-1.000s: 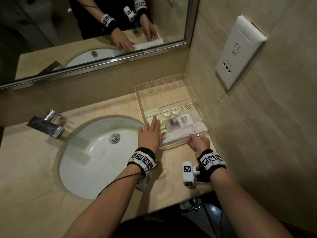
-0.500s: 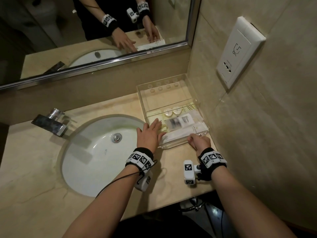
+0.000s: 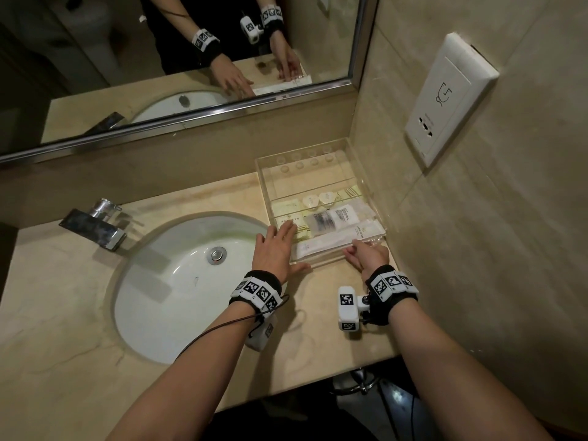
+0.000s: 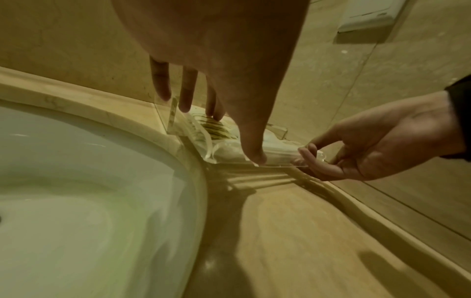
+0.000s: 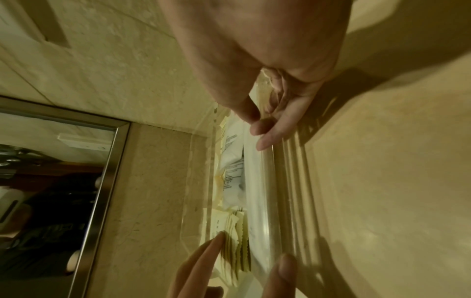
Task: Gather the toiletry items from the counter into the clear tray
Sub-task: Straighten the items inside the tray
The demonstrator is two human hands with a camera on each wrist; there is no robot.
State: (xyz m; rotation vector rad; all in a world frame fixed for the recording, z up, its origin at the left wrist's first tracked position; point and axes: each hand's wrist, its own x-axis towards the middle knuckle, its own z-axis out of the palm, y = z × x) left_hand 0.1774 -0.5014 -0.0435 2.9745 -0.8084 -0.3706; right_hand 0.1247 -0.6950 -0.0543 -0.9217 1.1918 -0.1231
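Observation:
The clear tray (image 3: 307, 178) sits on the counter in the right corner, against both walls. Its near half holds the toiletries: a long white packet (image 3: 337, 240), a barcode sachet (image 3: 329, 219), two small round pots (image 3: 318, 198) and yellow packets (image 3: 284, 206). My left hand (image 3: 275, 249) lies flat at the tray's near left corner, its straight fingers (image 4: 187, 94) over the striped yellow packets and its thumb along the front wall. My right hand (image 3: 366, 254) pinches the tray's front rim (image 4: 277, 163) near the right corner, thumb on top and fingers below.
A white sink basin (image 3: 178, 281) lies directly left of the tray, with a chrome faucet (image 3: 95, 227) at its far left. A mirror (image 3: 159, 58) runs along the back wall. A white socket plate (image 3: 445, 100) sticks out of the right wall. The counter's front edge (image 3: 318, 374) is close behind my wrists.
Both hands stay at the tray's near edge in the same hold. Only the head view has shifted slightly.

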